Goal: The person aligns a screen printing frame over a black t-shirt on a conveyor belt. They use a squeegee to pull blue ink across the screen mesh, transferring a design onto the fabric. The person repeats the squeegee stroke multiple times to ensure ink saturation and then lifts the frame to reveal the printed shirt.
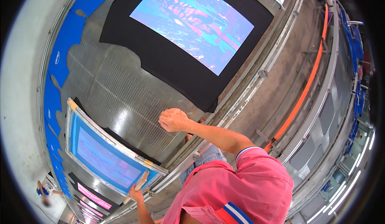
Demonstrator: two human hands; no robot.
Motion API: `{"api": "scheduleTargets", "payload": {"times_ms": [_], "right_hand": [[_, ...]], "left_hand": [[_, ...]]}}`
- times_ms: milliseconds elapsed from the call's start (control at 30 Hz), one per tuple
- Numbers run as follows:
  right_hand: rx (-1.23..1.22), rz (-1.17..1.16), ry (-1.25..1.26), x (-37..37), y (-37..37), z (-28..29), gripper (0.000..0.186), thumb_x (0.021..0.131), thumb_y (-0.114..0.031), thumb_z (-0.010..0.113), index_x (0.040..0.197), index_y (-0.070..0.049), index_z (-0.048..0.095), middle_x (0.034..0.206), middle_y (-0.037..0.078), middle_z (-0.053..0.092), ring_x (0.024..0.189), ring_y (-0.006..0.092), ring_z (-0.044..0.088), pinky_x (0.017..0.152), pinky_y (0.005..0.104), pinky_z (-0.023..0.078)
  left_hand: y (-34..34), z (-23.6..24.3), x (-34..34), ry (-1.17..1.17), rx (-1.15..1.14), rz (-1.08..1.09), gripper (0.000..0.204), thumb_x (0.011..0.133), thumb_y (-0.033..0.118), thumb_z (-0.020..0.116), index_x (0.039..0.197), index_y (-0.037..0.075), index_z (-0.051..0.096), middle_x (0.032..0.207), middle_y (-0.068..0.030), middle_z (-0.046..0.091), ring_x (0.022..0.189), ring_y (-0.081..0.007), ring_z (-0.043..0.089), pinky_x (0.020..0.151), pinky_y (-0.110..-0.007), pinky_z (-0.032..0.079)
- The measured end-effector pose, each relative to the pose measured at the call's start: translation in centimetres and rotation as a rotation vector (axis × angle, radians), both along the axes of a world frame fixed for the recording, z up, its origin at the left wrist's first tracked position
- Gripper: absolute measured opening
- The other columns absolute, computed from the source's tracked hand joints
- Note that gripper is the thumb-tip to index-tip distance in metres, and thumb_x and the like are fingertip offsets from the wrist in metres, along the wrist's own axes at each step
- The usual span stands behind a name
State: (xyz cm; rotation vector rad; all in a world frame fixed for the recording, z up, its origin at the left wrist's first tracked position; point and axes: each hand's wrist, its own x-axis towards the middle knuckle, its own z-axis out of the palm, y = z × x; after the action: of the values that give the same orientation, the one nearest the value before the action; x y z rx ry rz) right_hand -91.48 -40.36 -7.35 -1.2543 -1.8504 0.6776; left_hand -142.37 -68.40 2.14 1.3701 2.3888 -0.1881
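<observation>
My left hand grips a wooden squeegee at the near end of a framed screen, which has a blue border and a pale, bluish-pink middle. My right hand is curled closed above the ridged metal table, right of that screen; whatever is inside it, if anything, is hidden. Farther up the table lies a black cut fabric piece bearing a large cyan and pink printed rectangle.
Blue cut pieces line the table's left side. A metal rail runs along the right, beside an orange hose and another table. Pink-printed pieces continue down the row, where another person is at the lower left.
</observation>
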Motion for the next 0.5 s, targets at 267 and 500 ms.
{"api": "scheduleTargets", "payload": {"times_ms": [267, 500], "right_hand": [[0.007, -0.015, 0.005, 0.16, 0.07, 0.28, 0.017, 0.08, -0.014, 0.07, 0.07, -0.009, 0.058, 0.069, 0.005, 0.059, 0.068, 0.0251, 0.065, 0.064, 0.037, 0.054], [-0.007, -0.02, 0.048, 0.62, 0.07, 0.79, 0.017, 0.079, -0.016, 0.072, 0.07, -0.008, 0.06, 0.068, 0.005, 0.059, 0.066, 0.0264, 0.065, 0.061, 0.0386, 0.054]], "left_hand": [[0.13, 0.07, 0.32, 0.008, 0.024, -0.001, 0.039, 0.071, 0.003, 0.081, 0.109, 0.0, 0.074, 0.106, -0.0204, 0.071, 0.099, -0.0391, 0.065, 0.091, -0.047, 0.051], [0.02, 0.16, -0.28, -0.026, 0.015, -0.027, 0.04, 0.07, 0.004, 0.082, 0.109, 0.0, 0.074, 0.102, -0.021, 0.073, 0.098, -0.039, 0.066, 0.089, -0.047, 0.051]]}}
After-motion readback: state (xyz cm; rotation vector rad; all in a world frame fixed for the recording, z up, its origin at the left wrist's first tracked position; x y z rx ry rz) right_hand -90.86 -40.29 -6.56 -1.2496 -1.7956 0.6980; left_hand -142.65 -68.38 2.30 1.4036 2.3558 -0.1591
